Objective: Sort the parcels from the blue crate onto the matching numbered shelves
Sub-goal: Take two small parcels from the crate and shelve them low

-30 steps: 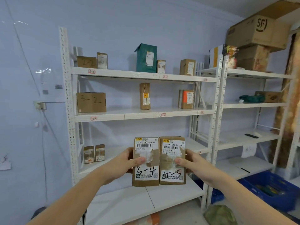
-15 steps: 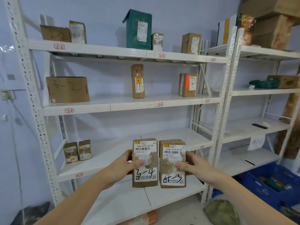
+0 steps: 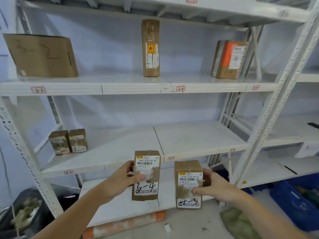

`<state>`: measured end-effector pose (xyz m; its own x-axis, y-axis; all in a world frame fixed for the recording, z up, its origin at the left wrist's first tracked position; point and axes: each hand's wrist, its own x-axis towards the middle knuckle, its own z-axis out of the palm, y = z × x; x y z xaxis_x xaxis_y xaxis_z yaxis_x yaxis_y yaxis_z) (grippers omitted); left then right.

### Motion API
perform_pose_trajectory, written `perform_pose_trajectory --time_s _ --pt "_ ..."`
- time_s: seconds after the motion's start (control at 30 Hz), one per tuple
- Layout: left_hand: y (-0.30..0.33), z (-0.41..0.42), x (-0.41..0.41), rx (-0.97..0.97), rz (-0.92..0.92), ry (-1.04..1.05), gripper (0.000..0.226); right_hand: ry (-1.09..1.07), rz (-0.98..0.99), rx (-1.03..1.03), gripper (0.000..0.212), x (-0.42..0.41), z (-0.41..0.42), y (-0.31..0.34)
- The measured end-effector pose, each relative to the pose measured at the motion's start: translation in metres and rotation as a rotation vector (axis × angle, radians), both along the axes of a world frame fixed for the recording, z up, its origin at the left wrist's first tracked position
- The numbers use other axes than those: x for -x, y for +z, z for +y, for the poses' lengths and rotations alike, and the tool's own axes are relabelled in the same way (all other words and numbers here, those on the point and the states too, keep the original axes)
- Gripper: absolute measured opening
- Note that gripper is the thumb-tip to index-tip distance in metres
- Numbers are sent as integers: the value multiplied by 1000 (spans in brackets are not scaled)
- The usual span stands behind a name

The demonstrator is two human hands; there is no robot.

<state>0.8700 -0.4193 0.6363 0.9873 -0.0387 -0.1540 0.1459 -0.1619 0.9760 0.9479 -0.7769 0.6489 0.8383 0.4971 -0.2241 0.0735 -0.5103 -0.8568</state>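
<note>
My left hand (image 3: 120,180) grips a small brown parcel marked 3-4 (image 3: 145,175), held upright. My right hand (image 3: 214,187) grips a similar brown parcel marked 4-3 (image 3: 188,185), slightly lower and a gap to the right of the first. Both are in front of the white shelf rack. The shelf edge tagged 4-3 (image 3: 170,158) lies just behind the parcels. Higher up, the shelf edge carries tags 3-2 (image 3: 38,90) and 3-3 (image 3: 180,89). The blue crate (image 3: 296,202) sits on the floor at the lower right.
A large 3-2 box (image 3: 41,56), a tall narrow parcel (image 3: 150,48) and an orange-labelled parcel (image 3: 227,59) stand on the upper shelf. Two small parcels (image 3: 68,141) sit left on the 4-2 shelf. A green bag (image 3: 240,223) and a dark sack (image 3: 22,211) lie on the floor.
I have stepped closer to the rack and the view has tilted down. The two parcels, side by side before, have moved apart, the right one lower.
</note>
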Motion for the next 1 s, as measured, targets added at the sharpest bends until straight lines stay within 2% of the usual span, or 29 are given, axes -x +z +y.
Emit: perform_pose_trajectory --time_s 0.13,0.3,0.47,0.6,0.67,0.8,1.0 --pt "-24 28 -55 5 48 26 68 -53 28 -8 53 -67 29 -23" --pt "-36 69 -111 -1 37 60 100 -110 39 -39 51 -158 80 -42" --pt "-42 95 -160 25 42 144 95 -180 6 -59 47 -232 131 -61" --pt "-56 104 -197 10 82 178 57 -163 2 6 51 -281 169 -89" --pt "-65 108 -215 8 84 237 48 -136 6 41 53 -305 186 -104" --pt "-78 113 -241 44 94 386 44 -112 17 99 52 -349 213 -130" --pt "-88 118 -272 57 132 480 41 -53 -31 168 54 -414 243 -142"
